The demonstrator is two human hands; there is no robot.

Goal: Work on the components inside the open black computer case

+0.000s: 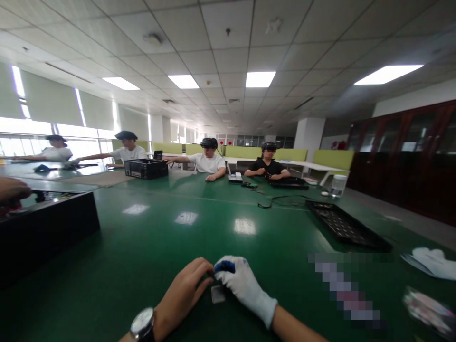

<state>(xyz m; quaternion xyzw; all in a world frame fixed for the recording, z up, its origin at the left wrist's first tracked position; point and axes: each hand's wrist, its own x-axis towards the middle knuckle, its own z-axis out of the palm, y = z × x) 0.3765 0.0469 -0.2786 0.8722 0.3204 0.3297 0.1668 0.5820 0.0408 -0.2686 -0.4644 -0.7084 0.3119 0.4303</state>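
My left hand [188, 290], bare with a wristwatch [142, 323] on the wrist, is low in the middle of the head view, its fingers bent together at the tips. Facing it, my right hand [245, 284] wears a white work glove with blue on the fingers, which are curled inward. The fingertips of both hands meet; whatever lies between them is hidden or too small to name. Just below, a small pale, see-through square piece [218, 294] shows against the green table [142, 259]. I cannot tell whether either hand touches it.
A black tray [345, 225] lies to the right, with a cable [281, 200] beyond it. White gloves [432, 261] are at the right edge. A large black box [46, 237] stands left, a person's hand over it. Several people sit across the table, near a black crate [147, 169].
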